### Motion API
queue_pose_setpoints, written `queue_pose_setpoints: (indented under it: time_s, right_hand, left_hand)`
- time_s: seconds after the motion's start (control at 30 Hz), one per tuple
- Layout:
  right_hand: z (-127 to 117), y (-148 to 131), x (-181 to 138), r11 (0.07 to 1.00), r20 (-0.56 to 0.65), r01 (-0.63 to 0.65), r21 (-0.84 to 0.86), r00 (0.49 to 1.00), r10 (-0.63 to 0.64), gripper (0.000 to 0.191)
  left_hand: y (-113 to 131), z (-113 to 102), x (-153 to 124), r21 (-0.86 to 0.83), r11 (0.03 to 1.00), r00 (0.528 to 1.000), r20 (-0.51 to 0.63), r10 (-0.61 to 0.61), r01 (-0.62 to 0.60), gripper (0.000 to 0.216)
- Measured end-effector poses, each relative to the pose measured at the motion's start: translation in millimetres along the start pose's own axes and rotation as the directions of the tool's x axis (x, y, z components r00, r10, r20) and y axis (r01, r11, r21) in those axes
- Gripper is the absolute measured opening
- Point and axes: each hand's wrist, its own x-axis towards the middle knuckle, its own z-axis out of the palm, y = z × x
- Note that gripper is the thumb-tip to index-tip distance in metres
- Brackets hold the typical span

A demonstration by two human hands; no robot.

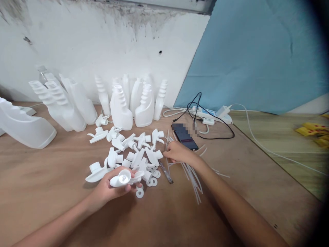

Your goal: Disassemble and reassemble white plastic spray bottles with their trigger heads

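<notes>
Watching from a distance, I see the left hand [108,187] gripping a white plastic trigger spray head [118,181] in curled fingers, its round collar facing the camera. The right hand [180,152] bends over a fan of thin translucent plastic tubes [191,175], which lie around and below it on the brown wooden tabletop [154,226]; I cannot tell whether its bunched fingertips pinch one. Loose white spray heads [138,157] lie piled just beyond the left hand, with flat white ring-shaped washers [139,193] beside its fingertips. White plastic bottles [122,115] stand behind the pile.
</notes>
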Motion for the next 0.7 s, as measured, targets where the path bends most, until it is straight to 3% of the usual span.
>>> queue_pose_setpoints:
  time_s: [0.13,0.33,0.43,0.57,0.7]
  right_hand:
    - [-2.4,-2.5,-3.5,0.999,0.029,-0.024,0.022,0.999,0.024,0.033]
    - [-0.4,-8.7,-6.9,0.998,0.082,-0.064,0.02,0.995,0.062,0.026]
    - [1.8,-8.8,-6.6,0.995,0.009,-0.088,-0.037,0.996,0.088,0.021]
    - [0.5,-8.0,-6.1,0.992,-0.118,-0.103,-0.067,0.988,0.095,0.008]
    - [-14.6,-9.7,-13.6,0.997,-0.15,-0.079,0.015,0.985,0.08,0.02]
  left_hand:
    - [-1.5,1.1,-0.2,-0.01,0.999,0.998,-0.046,0.033,-0.034,0.025]
    - [-0.4,1.3,-1.2,0.042,0.999,1.0,-0.018,0.01,-0.009,0.024]
    - [-0.8,1.8,-1.9,0.019,1.0,0.999,-0.047,0.019,-0.018,0.025]
    - [-0.1,0.3,-2.7,0.05,0.999,1.0,-0.002,0.011,-0.011,0.022]
    - [2.8,-0.3,-2.5,0.098,0.995,0.999,0.051,-0.014,0.009,0.025]
